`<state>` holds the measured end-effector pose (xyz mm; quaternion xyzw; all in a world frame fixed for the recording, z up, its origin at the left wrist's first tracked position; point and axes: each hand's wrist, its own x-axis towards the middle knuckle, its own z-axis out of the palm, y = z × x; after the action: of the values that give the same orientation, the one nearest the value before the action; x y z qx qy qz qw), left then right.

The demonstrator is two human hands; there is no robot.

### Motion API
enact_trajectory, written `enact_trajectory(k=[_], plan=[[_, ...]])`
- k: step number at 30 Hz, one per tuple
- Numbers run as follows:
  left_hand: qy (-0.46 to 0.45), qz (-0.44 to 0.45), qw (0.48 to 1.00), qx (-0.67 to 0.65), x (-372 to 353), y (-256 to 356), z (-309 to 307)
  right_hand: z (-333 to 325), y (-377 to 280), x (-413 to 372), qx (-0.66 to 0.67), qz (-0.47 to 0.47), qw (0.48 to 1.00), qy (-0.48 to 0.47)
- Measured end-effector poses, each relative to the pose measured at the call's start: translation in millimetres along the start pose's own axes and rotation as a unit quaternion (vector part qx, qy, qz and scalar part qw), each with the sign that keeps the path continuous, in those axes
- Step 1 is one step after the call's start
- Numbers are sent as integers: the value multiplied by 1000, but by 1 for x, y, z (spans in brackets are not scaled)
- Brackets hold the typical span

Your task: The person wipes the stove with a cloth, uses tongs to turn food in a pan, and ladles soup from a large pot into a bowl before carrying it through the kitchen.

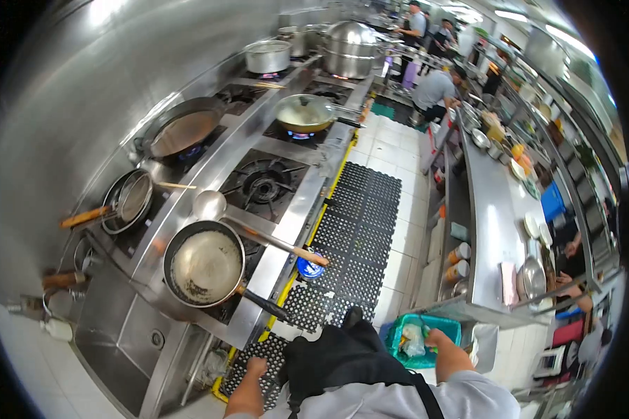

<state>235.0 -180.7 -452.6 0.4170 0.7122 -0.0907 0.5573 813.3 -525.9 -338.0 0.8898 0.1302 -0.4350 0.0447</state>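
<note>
My left hand [257, 367] hangs low beside the black apron [349, 356], near the front of the stove. Its fingers look curled in, and nothing shows in them. Over the rim of a green bin [451, 328] on the floor is my right hand [435, 339], its fingers closed around something greenish that I cannot make out. White and clear plastic scraps [414, 342] lie in the bin. Left of me, a frying pan [206, 269] rests on the stove with its black handle pointing toward me. A long-handled ladle [210, 204] lies just behind it.
Along the stove stand a lit yellowish pan [305, 113], a wok [185, 129], a pot [268, 57] and a large steamer [351, 49]. A sink [112, 335] is at lower left. Black mats [360, 230] cover the aisle. A steel counter [493, 237] runs right; a person [437, 91] crouches ahead.
</note>
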Motion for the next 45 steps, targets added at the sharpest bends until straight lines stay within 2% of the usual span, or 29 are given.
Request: enact_trajectory(k=[2, 4, 5, 7, 9, 10, 12, 14, 17, 18, 20, 22, 23, 24, 26, 27, 29, 30, 31, 32, 33, 34, 36, 37, 38, 40, 42, 44, 45], plan=[[-28, 97, 988, 116, 55, 13, 22, 11, 58, -12, -37, 12, 993, -114], [-7, 168, 949, 268, 61, 56, 44, 39, 96, -20, 68, 63, 984, -153], [-120, 415, 733, 525, 80, 71, 51, 47, 97, -34, 77, 66, 983, -155], [-107, 369, 832, 400, 55, 103, 78, 74, 96, -55, 219, 65, 971, -65], [-117, 159, 910, 366, 13, 153, 117, 88, 96, -49, 277, 65, 956, -76], [-121, 120, 914, 369, -23, 181, 128, 91, 96, -49, 301, 58, 948, -82], [-111, 356, 811, 451, 9, 182, 164, 90, 97, -34, 315, 48, 945, -70], [-142, 337, 808, 463, -6, 205, 187, 78, 100, -25, 324, 39, 943, -60], [-164, 349, 773, 504, -12, 245, 209, 27, 80, -18, 285, -82, 955, -22], [-125, 388, 744, 529, -9, 258, 217, 6, 67, -21, 273, -120, 955, -5], [-114, 356, 759, 533, -9, 292, 229, -52, 34, -36, 225, -144, 963, -39], [-116, 325, 786, 513, 8, 325, 248, -69, 27, -16, 182, -312, 928, 90], [-169, 315, 800, 482, 21, 341, 263, -99, 12, -36, 217, -280, 930, 99], [-187, 335, 773, 505, 0, 364, 291, -128, -7, -57, 251, -252, 929, 107], [-327, 297, 841, 313, -86, 394, 312, -155, -27, -59, 288, -250, 915, 128], [-396, 290, 815, 307, -128, 412, 327, -162, -35, -59, 299, -244, 913, 135], [-520, 271, 763, 271, -202, 438, 357, -175, -47, -57, 343, -284, 866, 229], [-577, 261, 735, 242, -226, 446, 372, -182, -53, -61, 347, -278, 865, 232], [-580, 260, 731, 249, -237, 450, 391, -189, -58, -68, 373, -280, 852, 238], [-615, 209, 740, 177, -246, 455, 409, -195, -61, -71, 398, -281, 838, 246], [-643, 154, 743, 106, -253, 462, 422, -189, -63, -61, 390, -334, 799, 314], [-647, 149, 739, 120, -259, 471, 431, -197, -62, -71, 399, -323, 796, 320], [-573, 227, 779, 113, -274, 489, 450, -213, -54, -87, 366, -298, 849, 237], [-594, 198, 773, 103, -279, 501, 457, -205, -50, -72, 381, -354, 801, 296], [-601, 191, 766, 126, -284, 511, 463, -196, -38, -60, 396, -337, 797, 307], [-599, 256, 737, 182, -298, 536, 475, -209, -20, -68, 371, -316, 810, 326], [-569, 294, 749, 171, -302, 574, 497, -211, -2, -68, 398, -253, 799, 372], [-550, 351, 744, 147, -315, 628, 516, -212, 21, -58, 418, -134, 799, 411], [-547, 393, 727, 130, -317, 659, 528, -213, 29, -54, 422, -119, 794, 422]])
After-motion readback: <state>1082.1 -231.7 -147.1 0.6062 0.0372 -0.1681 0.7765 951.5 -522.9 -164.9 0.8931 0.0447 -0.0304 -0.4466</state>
